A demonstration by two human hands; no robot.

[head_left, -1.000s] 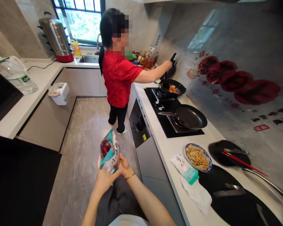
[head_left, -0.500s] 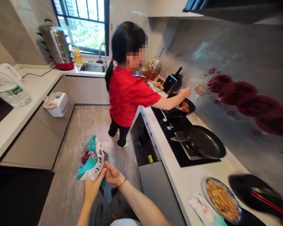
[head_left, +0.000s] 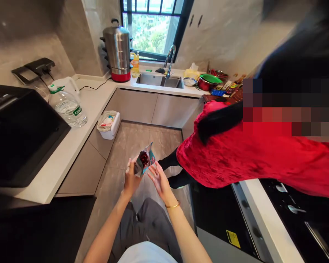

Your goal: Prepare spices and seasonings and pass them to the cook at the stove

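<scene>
A teal and white bag of small chilies (head_left: pixel 144 159) is held over the floor in front of my legs, its dark red contents showing on the side toward me. My left hand (head_left: pixel 132 179) grips it from the left, fingers wrapped behind it. Close by its right edge is my right hand (head_left: pixel 161 181), fingers spread and palm partly up, a gold bangle on the wrist. Whether the right fingertips touch the bag I cannot tell.
A person in a red top (head_left: pixel 235 149) leans across the right side beside the stove (head_left: pixel 296 208). A white bin (head_left: pixel 109 128) hangs on the left cabinets. Water jug (head_left: pixel 72 111) and steamer (head_left: pixel 117 51) stand on the left counter; the sink (head_left: pixel 150 79) lies under the window.
My view has swung left. The bag has turned in my left hand, and my right hand has loosened from it and spread its fingers. The person in red is now nearer and bent over.
</scene>
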